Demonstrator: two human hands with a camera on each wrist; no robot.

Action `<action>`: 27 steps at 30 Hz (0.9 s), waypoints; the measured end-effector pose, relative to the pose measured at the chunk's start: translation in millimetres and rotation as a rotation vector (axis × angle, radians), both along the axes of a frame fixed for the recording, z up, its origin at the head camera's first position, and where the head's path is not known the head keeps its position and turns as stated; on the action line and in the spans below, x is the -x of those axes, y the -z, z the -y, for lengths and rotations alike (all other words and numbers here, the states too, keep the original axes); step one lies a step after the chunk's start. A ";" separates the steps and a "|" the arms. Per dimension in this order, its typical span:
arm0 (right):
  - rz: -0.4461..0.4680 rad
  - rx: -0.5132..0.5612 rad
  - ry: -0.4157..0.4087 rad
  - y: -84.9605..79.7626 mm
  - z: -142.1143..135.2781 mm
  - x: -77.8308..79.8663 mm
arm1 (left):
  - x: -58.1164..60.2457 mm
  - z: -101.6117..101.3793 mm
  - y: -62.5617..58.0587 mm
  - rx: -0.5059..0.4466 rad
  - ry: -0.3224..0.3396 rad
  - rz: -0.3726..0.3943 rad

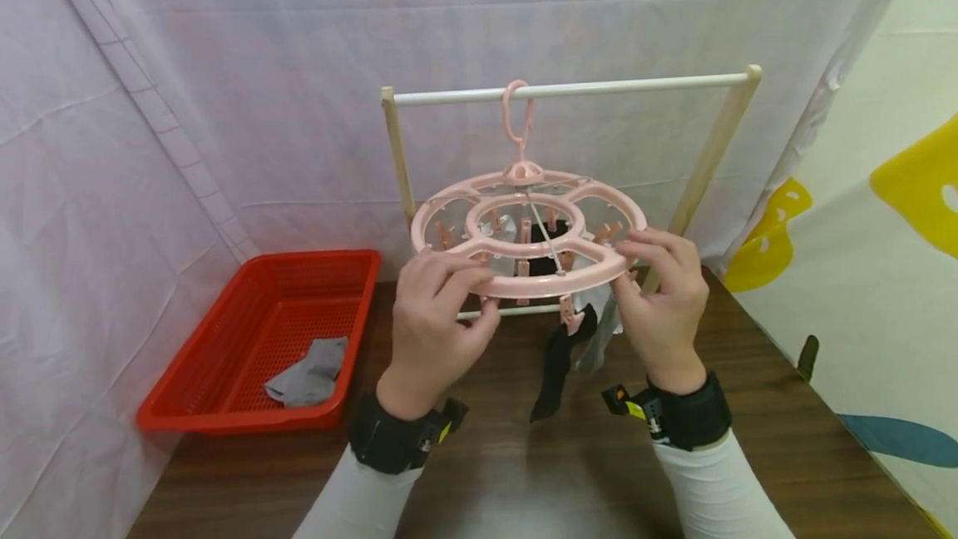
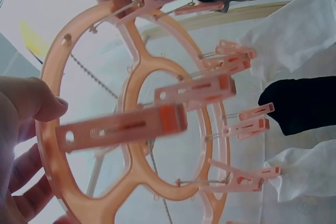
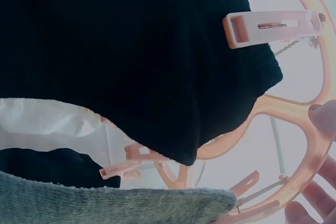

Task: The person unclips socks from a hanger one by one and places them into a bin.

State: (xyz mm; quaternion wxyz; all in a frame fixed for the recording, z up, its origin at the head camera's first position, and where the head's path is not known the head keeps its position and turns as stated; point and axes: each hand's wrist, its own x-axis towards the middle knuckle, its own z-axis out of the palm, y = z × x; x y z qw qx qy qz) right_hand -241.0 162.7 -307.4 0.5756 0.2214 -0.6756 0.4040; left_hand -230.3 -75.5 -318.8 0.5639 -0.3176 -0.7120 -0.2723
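A pink round clip hanger (image 1: 524,285) hangs by its hook from the white bar of a rack. My left hand (image 1: 437,314) grips the near left part of its rim, thumb below and fingers above. On the near right, my right hand (image 1: 666,306) pinches the rim. Between the hands, a black sock (image 1: 554,364) dangles from a front clip, with a grey sock (image 1: 596,348) beside it. In the left wrist view, an empty clothespin (image 2: 121,124) hangs near my thumb. Farther back, clips hold a white sock (image 2: 294,30) and another black sock (image 2: 304,106).
A red plastic basket (image 1: 232,421) stands on the left of the dark wooden table (image 1: 778,439), with a grey cloth item (image 1: 310,373) inside. The rack's white bar (image 1: 621,87) runs between wooden posts, in front of a pale curtain (image 1: 299,65).
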 end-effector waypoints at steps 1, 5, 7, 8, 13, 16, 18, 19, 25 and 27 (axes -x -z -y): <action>0.003 -0.004 0.002 0.0 0.1 -0.5 | -0.4 -1.5 0.7 0.002 -0.008 -0.007; 0.008 -0.016 0.010 0.0 0.5 -1.5 | -1.8 -5.3 2.1 0.006 -0.021 -0.023; 0.007 -0.017 0.012 -0.4 0.7 -1.7 | -2.1 -6.1 2.3 0.005 -0.020 -0.028; 0.007 -0.017 0.012 -0.8 0.9 -2.1 | -2.1 -6.2 2.3 0.005 -0.021 -0.033; -0.001 -0.014 0.002 -2.3 -0.2 -2.2 | -1.7 -4.5 2.1 0.000 -0.018 -0.027; -0.004 -0.011 -0.018 -2.6 -1.6 -1.8 | -1.3 -2.6 1.3 -0.009 -0.014 -0.007; -0.006 -0.014 -0.038 -2.5 -2.4 -1.7 | -0.9 -1.1 1.0 -0.017 -0.012 0.005; -0.007 -0.017 -0.050 -2.6 -2.7 -2.1 | -0.5 -0.4 0.6 -0.022 -0.011 0.009; -0.017 -0.049 -0.099 2.9 -7.3 2.4 | 2.6 4.8 0.0 -0.042 0.006 0.037; -0.019 -0.057 -0.109 7.3 -10.5 7.1 | 4.1 7.2 0.4 -0.051 0.013 0.045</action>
